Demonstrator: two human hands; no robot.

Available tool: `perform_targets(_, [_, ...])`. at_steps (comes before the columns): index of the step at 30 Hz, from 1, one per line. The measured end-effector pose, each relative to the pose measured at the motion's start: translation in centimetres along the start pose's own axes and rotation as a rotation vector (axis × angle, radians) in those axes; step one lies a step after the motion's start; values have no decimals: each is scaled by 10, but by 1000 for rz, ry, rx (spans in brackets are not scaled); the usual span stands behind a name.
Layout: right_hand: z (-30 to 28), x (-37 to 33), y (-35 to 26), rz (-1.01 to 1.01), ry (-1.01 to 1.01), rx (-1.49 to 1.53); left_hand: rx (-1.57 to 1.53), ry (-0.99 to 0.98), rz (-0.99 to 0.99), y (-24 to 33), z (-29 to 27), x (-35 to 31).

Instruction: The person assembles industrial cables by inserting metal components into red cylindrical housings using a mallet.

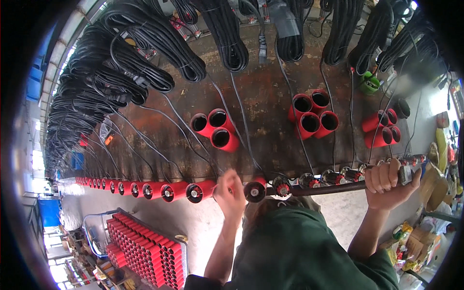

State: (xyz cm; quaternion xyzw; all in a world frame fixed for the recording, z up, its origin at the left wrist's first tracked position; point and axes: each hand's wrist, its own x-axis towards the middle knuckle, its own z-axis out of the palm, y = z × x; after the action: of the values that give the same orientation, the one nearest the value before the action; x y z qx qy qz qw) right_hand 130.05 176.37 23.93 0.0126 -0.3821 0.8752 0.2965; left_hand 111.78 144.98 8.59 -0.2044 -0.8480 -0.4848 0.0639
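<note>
Along the near edge of the table runs a row of red tubes (pixel 176 191) lying on their sides, their dark round ends facing me. My left hand (pixel 229 195) is raised at this row, in front of a tube and just left of another red tube (pixel 255 191). Motion smears its fingers, and whether it grips the tube is hidden. Further right, bare motor cores (pixel 282 186) with red and silver parts continue the row. My right hand (pixel 389 183) is closed at the right end of a dark bar (pixel 328 188), a grey block-like piece (pixel 405 175) showing between fingers and thumb.
Upright red tubes stand in clusters on the brown table (pixel 179 130). Bundled black cables (pixel 145 43) line its far side, with thin leads crossing to the row. A green cup (pixel 369 83) sits at the right. Below left, a cart (pixel 182 239) carries stacked red tubes; boxes (pixel 419 246) lie lower right.
</note>
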Motion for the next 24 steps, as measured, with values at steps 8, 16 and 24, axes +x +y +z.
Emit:
perform_targets(8, [-5, -12, -27, -59, 15, 70, 686, -27, -634, -70, 64, 140])
perform_targets(16, [-53, -5, -72, 11, -26, 6, 23, -44, -110, -17, -49, 112])
perform_targets(24, [-70, 74, -121, 9, -198, 75, -1301, 375, -450, 128, 24, -18])
